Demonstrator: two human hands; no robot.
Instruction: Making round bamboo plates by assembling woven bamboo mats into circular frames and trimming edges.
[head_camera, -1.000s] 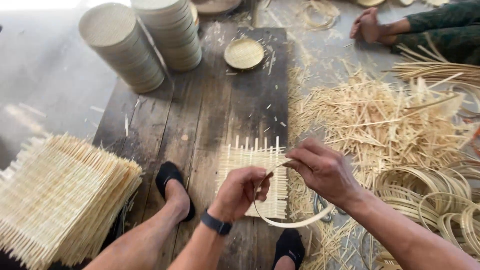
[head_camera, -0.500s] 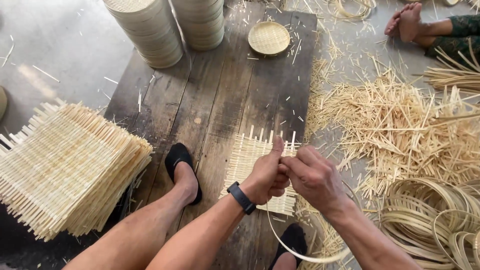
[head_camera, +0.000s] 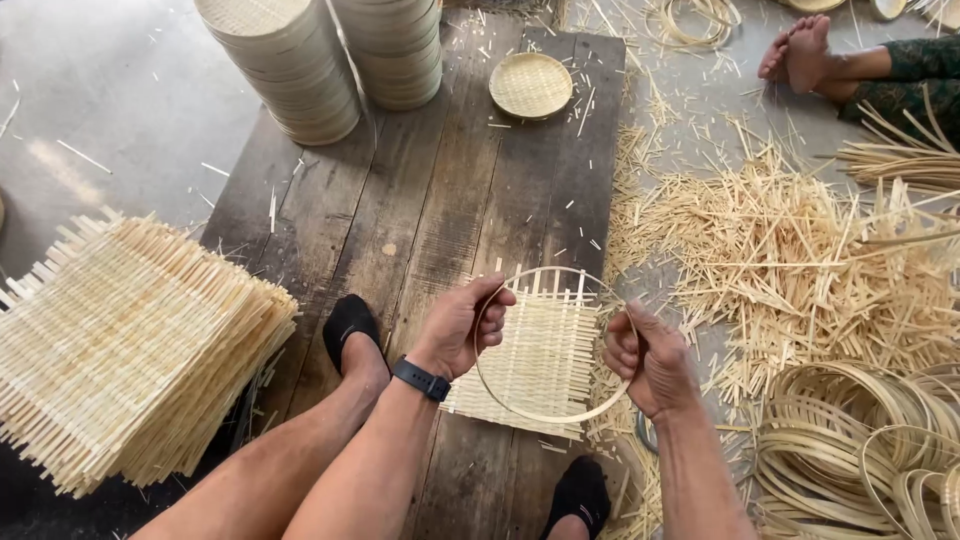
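- My left hand, lower centre of the frame, is clamped on the left side of a thin bamboo hoop; a dark wristband sits at the wrist.
- My right hand, lower centre-right, is closed on the hoop's right side, so the ring spans the gap between both hands.
- The hoop hovers over a square woven bamboo mat lying on the dark wooden board; whether they touch I cannot tell.
- No packages, labels or signs are visible.
- Upper left: two stacks of round trays, cut off by the top edge; a single small round tray lies upper centre.
- Left edge: a pile of square woven mats.
- Right half: loose bamboo offcuts scattered on the floor; lower right, coiled bamboo strips, partly out of frame.
- My feet in dark socks rest on the board; the lower one is half cut off.
- Upper right: another person's bare feet, the rest out of frame.
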